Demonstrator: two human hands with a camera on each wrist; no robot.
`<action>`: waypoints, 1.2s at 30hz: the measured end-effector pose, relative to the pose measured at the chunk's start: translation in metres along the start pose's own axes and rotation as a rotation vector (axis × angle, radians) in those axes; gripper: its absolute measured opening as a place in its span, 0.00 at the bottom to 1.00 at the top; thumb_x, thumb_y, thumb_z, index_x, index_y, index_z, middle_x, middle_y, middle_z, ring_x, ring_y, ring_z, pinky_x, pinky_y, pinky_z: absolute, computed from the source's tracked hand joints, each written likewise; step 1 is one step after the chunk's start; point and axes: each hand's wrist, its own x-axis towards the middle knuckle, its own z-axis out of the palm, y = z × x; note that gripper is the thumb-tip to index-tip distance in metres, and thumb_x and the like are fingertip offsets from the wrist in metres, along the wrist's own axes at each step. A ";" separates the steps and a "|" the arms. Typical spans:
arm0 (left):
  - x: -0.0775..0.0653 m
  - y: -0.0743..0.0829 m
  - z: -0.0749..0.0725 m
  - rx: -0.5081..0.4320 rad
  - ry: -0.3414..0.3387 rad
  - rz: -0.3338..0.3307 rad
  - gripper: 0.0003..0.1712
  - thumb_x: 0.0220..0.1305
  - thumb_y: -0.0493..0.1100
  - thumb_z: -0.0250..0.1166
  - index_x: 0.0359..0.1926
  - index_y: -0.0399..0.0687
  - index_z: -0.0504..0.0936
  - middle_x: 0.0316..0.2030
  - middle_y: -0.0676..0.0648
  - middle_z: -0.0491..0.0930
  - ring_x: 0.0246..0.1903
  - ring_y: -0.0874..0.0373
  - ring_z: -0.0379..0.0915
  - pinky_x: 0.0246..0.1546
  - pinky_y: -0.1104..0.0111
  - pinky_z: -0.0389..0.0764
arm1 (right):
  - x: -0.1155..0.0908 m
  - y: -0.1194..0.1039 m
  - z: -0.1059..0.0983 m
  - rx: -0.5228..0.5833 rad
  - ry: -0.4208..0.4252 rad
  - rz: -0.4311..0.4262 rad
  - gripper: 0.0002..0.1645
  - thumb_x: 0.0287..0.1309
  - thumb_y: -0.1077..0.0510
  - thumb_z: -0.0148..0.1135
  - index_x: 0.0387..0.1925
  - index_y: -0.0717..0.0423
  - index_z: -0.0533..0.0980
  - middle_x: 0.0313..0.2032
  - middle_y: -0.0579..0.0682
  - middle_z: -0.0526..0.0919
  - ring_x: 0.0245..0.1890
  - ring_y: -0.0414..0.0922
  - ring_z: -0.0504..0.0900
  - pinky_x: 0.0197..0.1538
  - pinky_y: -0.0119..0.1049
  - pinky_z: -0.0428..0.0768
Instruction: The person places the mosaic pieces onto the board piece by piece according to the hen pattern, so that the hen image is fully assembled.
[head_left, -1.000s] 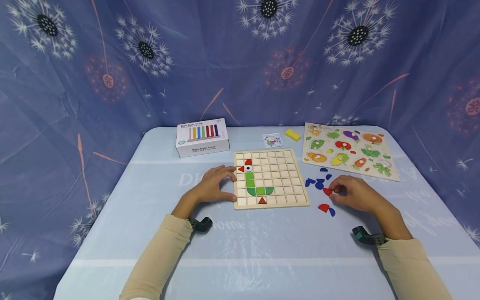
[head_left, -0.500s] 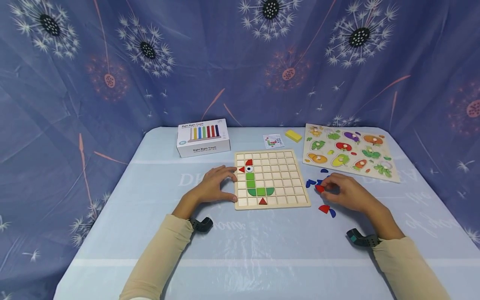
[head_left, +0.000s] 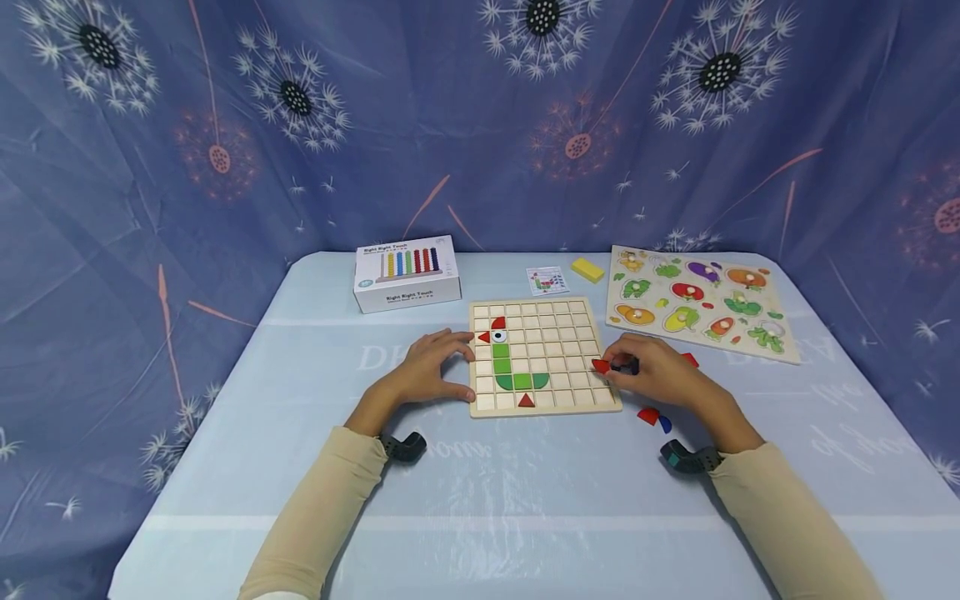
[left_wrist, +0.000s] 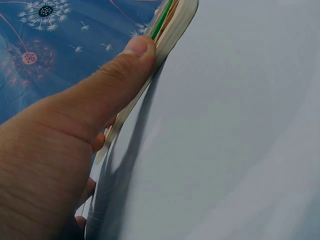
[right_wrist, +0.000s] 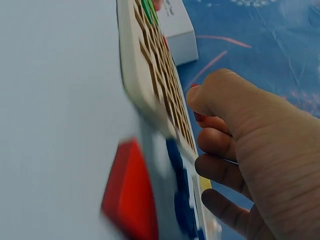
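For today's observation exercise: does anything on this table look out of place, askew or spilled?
Nothing looks damaged or spilled. A few loose pieces, such as a red piece and a blue piece, lie scattered on the table beside the grid board.

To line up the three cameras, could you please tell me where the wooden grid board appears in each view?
Head: the wooden grid board lies mid-table between the left hand and the right hand.
Left wrist: only its edge shows, top centre, under the thumb.
Right wrist: it runs edge-on from the top centre downward, left of the fingers.
Shared landmark: the green pieces on the board.
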 end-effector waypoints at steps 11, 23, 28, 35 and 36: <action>-0.002 0.000 -0.001 -0.005 -0.001 0.012 0.33 0.49 0.64 0.79 0.52 0.61 0.76 0.75 0.52 0.61 0.76 0.41 0.43 0.72 0.43 0.42 | 0.060 -0.027 0.023 0.071 -0.076 -0.047 0.11 0.57 0.58 0.74 0.41 0.50 0.81 0.34 0.41 0.79 0.36 0.41 0.76 0.39 0.37 0.79; -0.004 0.001 -0.002 -0.006 0.005 0.014 0.33 0.49 0.65 0.78 0.52 0.61 0.76 0.75 0.52 0.61 0.76 0.41 0.44 0.72 0.43 0.42 | 0.097 -0.044 0.057 0.127 -0.172 -0.034 0.08 0.59 0.54 0.74 0.38 0.48 0.81 0.31 0.41 0.77 0.33 0.41 0.74 0.36 0.36 0.75; -0.003 0.001 -0.001 0.003 0.003 0.016 0.33 0.49 0.66 0.78 0.52 0.62 0.76 0.75 0.52 0.61 0.76 0.41 0.43 0.72 0.43 0.42 | 0.095 -0.041 0.064 0.120 -0.168 0.021 0.09 0.58 0.54 0.74 0.38 0.46 0.80 0.30 0.41 0.76 0.32 0.41 0.72 0.36 0.35 0.73; -0.001 0.001 -0.002 0.008 -0.001 0.009 0.34 0.48 0.66 0.78 0.53 0.62 0.76 0.75 0.53 0.60 0.76 0.42 0.43 0.72 0.44 0.42 | 0.093 -0.038 0.065 0.187 -0.140 -0.019 0.09 0.57 0.57 0.74 0.38 0.49 0.80 0.31 0.43 0.77 0.32 0.43 0.72 0.36 0.37 0.73; -0.002 0.001 -0.002 0.007 -0.001 0.009 0.34 0.48 0.66 0.78 0.53 0.62 0.76 0.75 0.53 0.60 0.76 0.42 0.43 0.72 0.44 0.42 | 0.092 -0.038 0.065 0.194 -0.141 -0.021 0.09 0.58 0.57 0.74 0.38 0.48 0.81 0.31 0.43 0.77 0.32 0.43 0.72 0.36 0.37 0.73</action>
